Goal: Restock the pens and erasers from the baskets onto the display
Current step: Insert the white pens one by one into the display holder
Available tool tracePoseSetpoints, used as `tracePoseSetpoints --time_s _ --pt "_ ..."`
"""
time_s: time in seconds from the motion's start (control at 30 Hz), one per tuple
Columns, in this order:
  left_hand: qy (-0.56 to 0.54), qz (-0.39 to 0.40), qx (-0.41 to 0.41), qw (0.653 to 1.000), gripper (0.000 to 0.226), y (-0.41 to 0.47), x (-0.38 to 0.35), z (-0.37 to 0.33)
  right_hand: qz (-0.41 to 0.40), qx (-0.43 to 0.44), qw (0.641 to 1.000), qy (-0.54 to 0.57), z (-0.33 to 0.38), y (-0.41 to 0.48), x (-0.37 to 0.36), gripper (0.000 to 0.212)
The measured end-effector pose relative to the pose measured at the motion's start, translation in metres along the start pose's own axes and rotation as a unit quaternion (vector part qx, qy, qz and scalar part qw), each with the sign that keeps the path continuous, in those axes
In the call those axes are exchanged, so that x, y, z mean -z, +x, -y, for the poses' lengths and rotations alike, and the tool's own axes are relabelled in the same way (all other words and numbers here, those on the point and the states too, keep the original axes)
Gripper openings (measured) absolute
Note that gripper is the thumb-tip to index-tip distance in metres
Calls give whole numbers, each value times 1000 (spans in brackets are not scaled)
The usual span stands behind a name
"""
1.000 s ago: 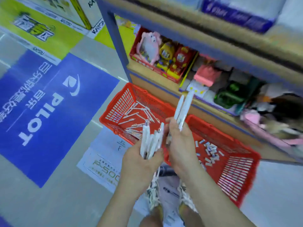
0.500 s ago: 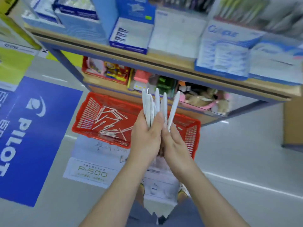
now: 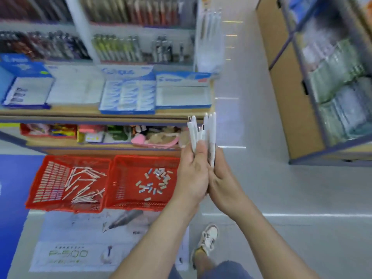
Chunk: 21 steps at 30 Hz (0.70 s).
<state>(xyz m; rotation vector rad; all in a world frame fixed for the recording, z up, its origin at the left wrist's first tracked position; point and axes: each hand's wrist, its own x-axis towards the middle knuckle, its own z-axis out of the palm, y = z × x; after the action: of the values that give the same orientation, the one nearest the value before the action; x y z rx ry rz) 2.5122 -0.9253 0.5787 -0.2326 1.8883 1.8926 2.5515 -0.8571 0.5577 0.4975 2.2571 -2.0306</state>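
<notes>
a bundle of white pens (image 3: 202,133) is held upright between both hands, just off the right end of the display (image 3: 128,47) and level with its lower shelves. the left hand (image 3: 192,174) is wrapped round the bundle's lower half, fingers curled and thumb laid across the front. the right hand (image 3: 222,178) is pressed against the other side; how far its fingers curl cannot be told. a second ago the pens were split into two bunches low over the baskets; now they are gathered into one and raised to shelf height. picking up is judged done for this load, and slotting it into the display is what is left. loose pens (image 3: 84,184) are left in the left basket (image 3: 47,178) and erasers (image 3: 155,182) in the right basket (image 3: 128,160), so the task is judged far from finished.
</notes>
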Motion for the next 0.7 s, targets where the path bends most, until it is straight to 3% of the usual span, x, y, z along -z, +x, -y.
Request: tracePoseSetpoints --time_s 0.13,0.27,0.37,0.53,0.7 --pt "84 27 -42 995 33 16 -56 -20 -39 -9 997 69 18 9 62 9" --pt "57 90 -3 994 41 46 -90 -40 -36 -22 989 143 39 37 110 16" --pt "6 125 5 992 39 73 -112 -56 14 -45 982 181 54 72 144 11" --pt "23 147 3 989 60 132 -134 -89 87 -83 968 221 76 143 184 25" --pt "-15 179 24 983 41 184 -136 -127 116 -96 977 150 93 204 207 17"
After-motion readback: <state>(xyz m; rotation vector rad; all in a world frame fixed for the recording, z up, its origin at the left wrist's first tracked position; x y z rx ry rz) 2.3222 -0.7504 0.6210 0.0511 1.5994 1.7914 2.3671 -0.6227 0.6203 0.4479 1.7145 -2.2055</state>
